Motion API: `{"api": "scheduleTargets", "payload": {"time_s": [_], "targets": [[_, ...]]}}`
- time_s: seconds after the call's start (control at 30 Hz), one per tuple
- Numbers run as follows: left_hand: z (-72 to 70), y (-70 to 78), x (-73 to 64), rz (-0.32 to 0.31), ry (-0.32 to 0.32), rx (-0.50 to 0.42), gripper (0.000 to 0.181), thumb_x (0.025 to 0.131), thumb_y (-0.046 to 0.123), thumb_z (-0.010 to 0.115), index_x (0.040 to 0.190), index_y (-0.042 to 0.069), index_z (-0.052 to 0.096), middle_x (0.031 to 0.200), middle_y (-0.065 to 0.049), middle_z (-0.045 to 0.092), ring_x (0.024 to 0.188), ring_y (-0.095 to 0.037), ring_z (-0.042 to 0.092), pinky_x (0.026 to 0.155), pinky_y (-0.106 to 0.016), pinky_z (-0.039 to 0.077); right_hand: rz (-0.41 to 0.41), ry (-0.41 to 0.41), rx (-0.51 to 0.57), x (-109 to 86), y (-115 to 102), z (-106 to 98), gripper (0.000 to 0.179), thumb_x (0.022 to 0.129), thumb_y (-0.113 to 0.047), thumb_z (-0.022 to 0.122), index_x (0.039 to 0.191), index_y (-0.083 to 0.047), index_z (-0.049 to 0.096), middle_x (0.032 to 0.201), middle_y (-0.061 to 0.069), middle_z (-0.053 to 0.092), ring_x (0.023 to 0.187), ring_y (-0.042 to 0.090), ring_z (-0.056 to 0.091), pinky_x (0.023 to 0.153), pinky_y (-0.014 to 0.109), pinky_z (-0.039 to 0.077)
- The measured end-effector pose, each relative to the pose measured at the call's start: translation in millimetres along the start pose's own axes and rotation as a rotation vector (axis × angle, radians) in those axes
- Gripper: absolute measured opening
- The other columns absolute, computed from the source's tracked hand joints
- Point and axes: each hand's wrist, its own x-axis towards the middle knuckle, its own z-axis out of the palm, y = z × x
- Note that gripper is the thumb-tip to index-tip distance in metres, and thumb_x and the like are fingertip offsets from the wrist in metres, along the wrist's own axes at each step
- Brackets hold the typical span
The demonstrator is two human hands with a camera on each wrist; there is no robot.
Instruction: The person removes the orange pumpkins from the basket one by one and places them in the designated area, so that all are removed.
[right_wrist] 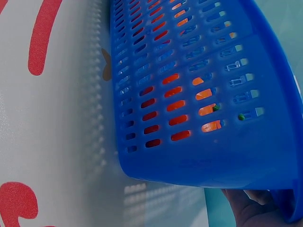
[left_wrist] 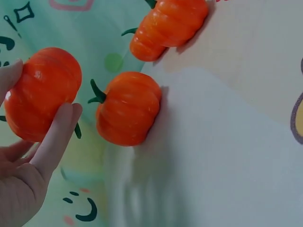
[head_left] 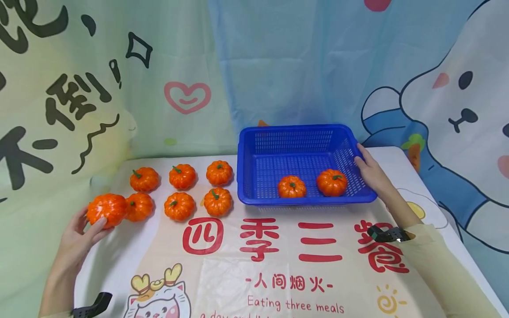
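Observation:
My left hand (head_left: 81,234) grips a small orange toy pumpkin (head_left: 107,210) between thumb and fingers at the table's left side. In the left wrist view the held pumpkin (left_wrist: 45,94) is raised, with another pumpkin (left_wrist: 129,109) just to its right on the table. A blue plastic basket (head_left: 310,201) stands at the back, right of centre, holding two pumpkins, one near the middle (head_left: 292,187) and one at the right (head_left: 332,182). With its fingers at the basket's right rim, my right hand (head_left: 371,170) holds that side. The right wrist view shows fingers (right_wrist: 255,208) tucked under the rim.
Several more pumpkins (head_left: 180,206) sit in two rows left of the basket, green stems showing. A printed cloth with red characters (head_left: 258,238) covers the white table (head_left: 401,163). Behind it hangs a patterned curtain (head_left: 278,88). Each wrist wears a black strap (head_left: 387,233).

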Motion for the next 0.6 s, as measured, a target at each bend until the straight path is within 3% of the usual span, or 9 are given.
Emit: {"api": "scheduleTargets", "payload": {"time_s": [0.2, 0.43, 0.6], "targets": [[-3.4, -2.3, -2.3, 0.023, -0.058, -0.136, 0.053, 0.097, 0.000, 0.051, 0.144, 0.013, 0.032, 0.120, 0.010, 0.047, 0.090, -0.003, 0.070, 0.073, -0.023, 0.059, 0.001, -0.004, -0.003, -0.2, -1.0, -0.3, 0.059, 0.106, -0.040, 0.018, 0.156, -0.021, -0.008, 0.163, 0.018, -0.004, 0.149, 0.046, 0.000, 0.116, 0.068, 0.003], [-6.3, -0.7, -3.5, -0.038, -0.020, -0.151, 0.076, 0.096, 0.005, 0.054, 0.155, 0.021, 0.010, 0.120, 0.010, 0.039, 0.089, 0.001, 0.068, 0.074, -0.017, 0.057, -0.003, -0.016, -0.010, -0.9, -1.9, 0.1, 0.059, 0.106, -0.040, 0.017, 0.156, -0.022, -0.008, 0.163, 0.018, -0.005, 0.148, 0.047, -0.001, 0.115, 0.069, 0.003], [-6.7, -2.5, -3.3, 0.021, -0.074, -0.267, 0.068, 0.096, -0.005, 0.049, 0.150, 0.021, 0.016, 0.123, 0.007, 0.043, 0.093, -0.008, 0.072, 0.077, -0.023, 0.058, 0.000, -0.020, -0.008, -0.5, -1.3, -0.2, 0.059, 0.106, -0.040, 0.017, 0.156, -0.022, -0.009, 0.163, 0.018, -0.005, 0.148, 0.047, -0.002, 0.115, 0.069, 0.003]]}}
